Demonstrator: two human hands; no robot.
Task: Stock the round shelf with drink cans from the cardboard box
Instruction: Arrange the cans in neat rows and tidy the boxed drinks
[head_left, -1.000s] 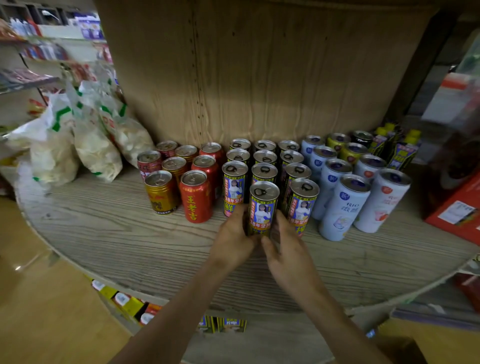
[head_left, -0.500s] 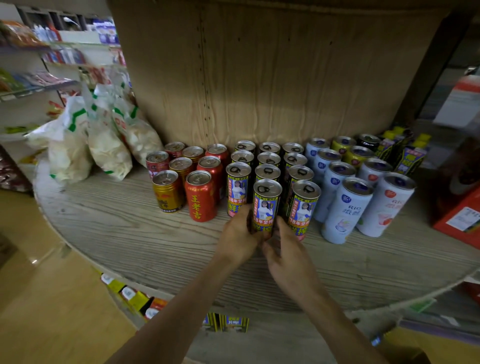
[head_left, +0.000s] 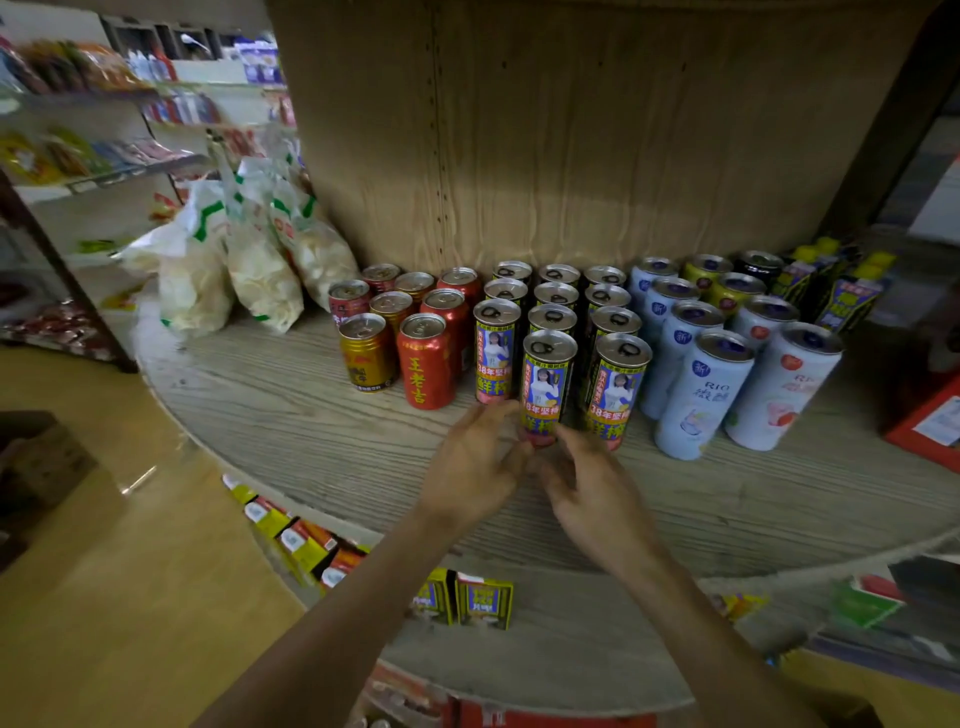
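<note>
Head view: a slim yellow-and-black drink can (head_left: 545, 382) is seen standing upright on the round shelf (head_left: 291, 431), at the front of the middle row of like cans. Its base is held from both sides: the left hand (head_left: 475, 462) and right hand (head_left: 592, 483) are curled against it, thumbs nearly meeting in front. Red cans (head_left: 427, 364) and a gold can (head_left: 366, 356) are ranged to the left, pale blue RIO cans (head_left: 701, 397) to the right. Snack bags (head_left: 260, 275) are leaned at far left.
</note>
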